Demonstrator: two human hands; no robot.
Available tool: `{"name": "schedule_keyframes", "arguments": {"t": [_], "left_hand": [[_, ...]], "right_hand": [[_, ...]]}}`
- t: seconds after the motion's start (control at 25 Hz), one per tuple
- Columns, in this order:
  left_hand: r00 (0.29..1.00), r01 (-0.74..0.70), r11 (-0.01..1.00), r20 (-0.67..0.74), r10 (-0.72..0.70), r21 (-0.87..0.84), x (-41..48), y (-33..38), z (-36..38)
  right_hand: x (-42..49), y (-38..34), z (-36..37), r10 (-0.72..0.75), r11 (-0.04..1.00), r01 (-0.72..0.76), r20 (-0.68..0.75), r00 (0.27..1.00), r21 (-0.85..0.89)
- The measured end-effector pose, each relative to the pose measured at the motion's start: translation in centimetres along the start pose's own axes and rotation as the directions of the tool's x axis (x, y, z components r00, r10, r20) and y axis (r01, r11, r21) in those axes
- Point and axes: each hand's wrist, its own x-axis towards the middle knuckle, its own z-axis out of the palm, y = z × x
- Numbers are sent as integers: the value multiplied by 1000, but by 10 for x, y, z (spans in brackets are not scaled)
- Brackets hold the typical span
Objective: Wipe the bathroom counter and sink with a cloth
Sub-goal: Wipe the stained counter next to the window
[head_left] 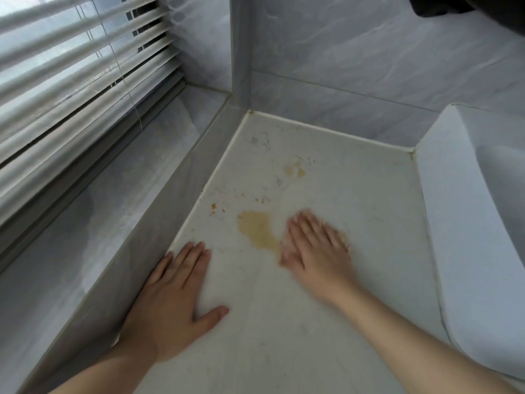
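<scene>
Left hand (176, 294) flat, bracing on counter (341, 180). Right hand (315, 245) blurred, fingers straight, cloth beneath unclear. Press firmly, overlap strokes across yellow stain (257, 230).

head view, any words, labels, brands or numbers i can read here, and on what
None readable. The counter, sink, wall tiles and blinds carry no words, labels, brands or numbers. The yellowish stains on the counter are marks, not writing.

Left grip (176, 297), right grip (315, 248), both flat
</scene>
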Motion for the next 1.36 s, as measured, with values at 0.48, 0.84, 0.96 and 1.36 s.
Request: {"name": "schedule_keyframes", "arguments": {"t": [0.48, 0.84, 0.96, 1.36], "left_hand": [[1000, 10, 1000, -7, -11, -21, 0, 1, -3], [999, 20, 999, -24, -22, -44, -1, 2, -2], [999, 26, 998, -42, -29, -58, 0, 2, -2], [990, 133, 982, -34, -139, -131, -2, 7, 1]], "right_hand": [[-33, -55, 12, 129, 992, -129, -57, 990, -8], [38, -100, 2, 308, 942, -312, 47, 950, 123], [78, -71, -3, 455, 872, -467, 107, 884, 149], [68, -122, 0, 75, 988, -80, 43, 996, 132]]}}
